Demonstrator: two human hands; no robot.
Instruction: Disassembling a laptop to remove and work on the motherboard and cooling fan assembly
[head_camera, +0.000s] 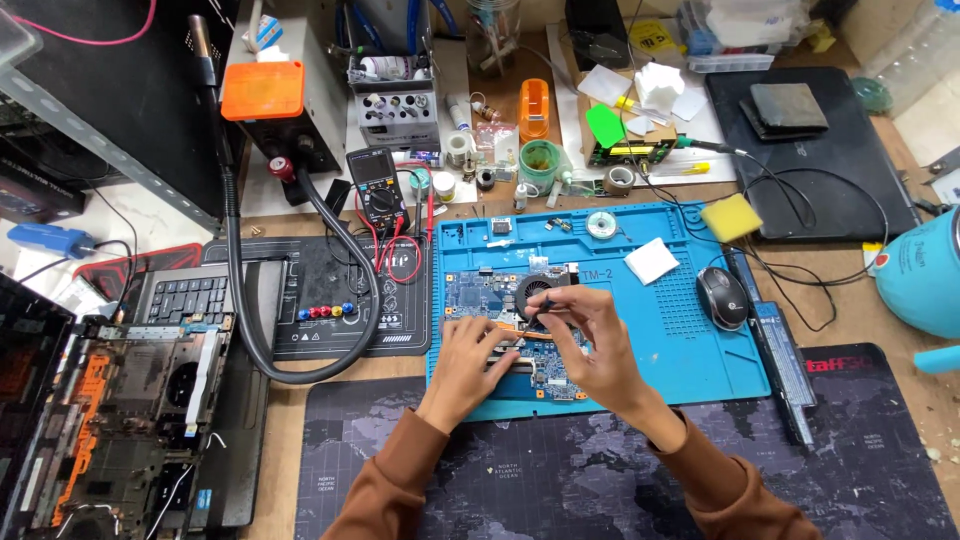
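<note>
At the lower left of the frame lies an opened laptop chassis (120, 420), well apart from the work. To its right, a black mat (330, 300) carries a multimeter (378, 190) at its upper edge. At centre frame, a blue circuit board (510, 330) with a round fan (537, 290) rests on the blue work mat (690, 350); its long axis runs from upper left to lower right. The left hand (468, 365) lies flat on the board's left portion, fingers spread and pressing down. The right hand (590, 335) is over the board's middle, pinching a thin dark tool (550, 303) whose tip sits just below the fan; this hand is the nearer to the fan. A mouse (722, 297) lies to the right of the board.
</note>
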